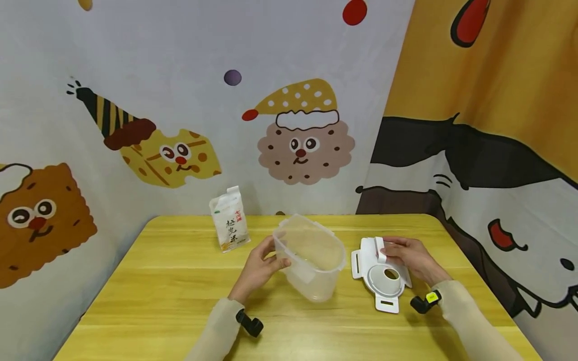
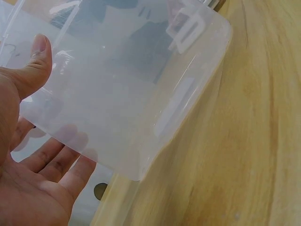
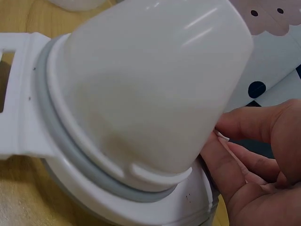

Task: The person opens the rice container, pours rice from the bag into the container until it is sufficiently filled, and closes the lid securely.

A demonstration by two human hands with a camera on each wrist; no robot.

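A clear plastic container [image 1: 311,281], open at the top, stands tilted over the middle of the table. My left hand [image 1: 263,260] grips its left side, the thumb on one face and the fingers on the other in the left wrist view. To the right lies a white plastic lid [image 1: 366,258] with slotted side tabs and a round ring. My right hand [image 1: 408,255] pinches the lid's far right part, beside a raised flap [image 1: 380,249]. In the right wrist view a translucent cup-shaped part [image 3: 155,84] rises from the lid and partly hides the fingertips.
A white bag with printed characters [image 1: 229,220] stands at the back left of the wooden table [image 1: 158,291]. A cartoon-printed curtain [image 1: 180,50] hangs behind the table's back edge. Each wrist carries a small black camera.
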